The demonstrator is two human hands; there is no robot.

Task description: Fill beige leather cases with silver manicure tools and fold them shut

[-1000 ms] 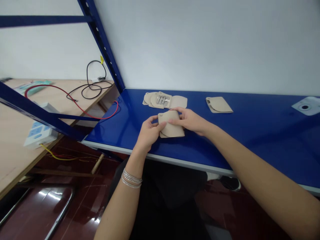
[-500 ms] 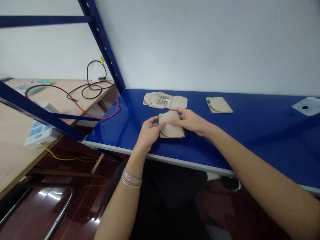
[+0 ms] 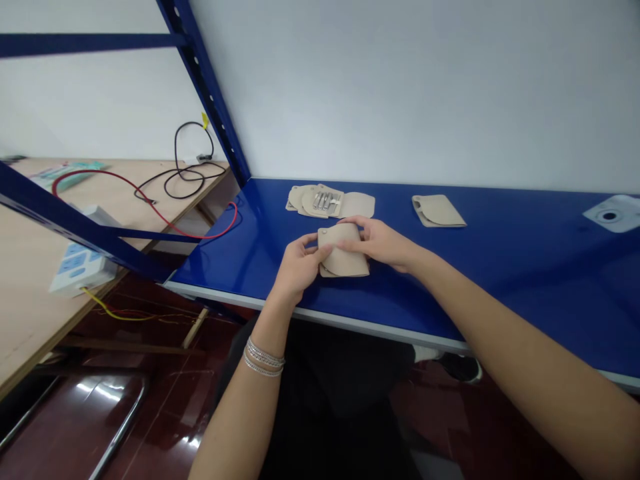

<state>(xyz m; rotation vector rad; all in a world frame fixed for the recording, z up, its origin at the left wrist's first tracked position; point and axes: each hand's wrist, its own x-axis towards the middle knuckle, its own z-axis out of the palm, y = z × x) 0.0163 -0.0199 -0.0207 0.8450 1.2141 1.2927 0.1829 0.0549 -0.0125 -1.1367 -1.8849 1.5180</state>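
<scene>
Both of my hands hold a folded beige manicure-kit case (image 3: 345, 261) just over the front part of the blue table. My left hand (image 3: 299, 265) grips its left edge, thumb lying on the cover. From the right, my right hand (image 3: 383, 243) pinches the case with the thumb on the flap and the fingers behind its far edge. A snap button shows at the case's upper left corner. Behind it lies an open manicure case (image 3: 330, 201) with small metal tools in it, overlapping other beige cases (image 3: 299, 197). One more folded case (image 3: 439, 210) lies farther right.
A white object with a dark round hole (image 3: 613, 213) is at the table's right end. Left of the blue table (image 3: 520, 267) stand a blue metal frame (image 3: 213, 87) and a wooden table (image 3: 30, 233) bearing a power strip (image 3: 83, 267), a red cable (image 3: 115, 175) and a black cable (image 3: 175, 177).
</scene>
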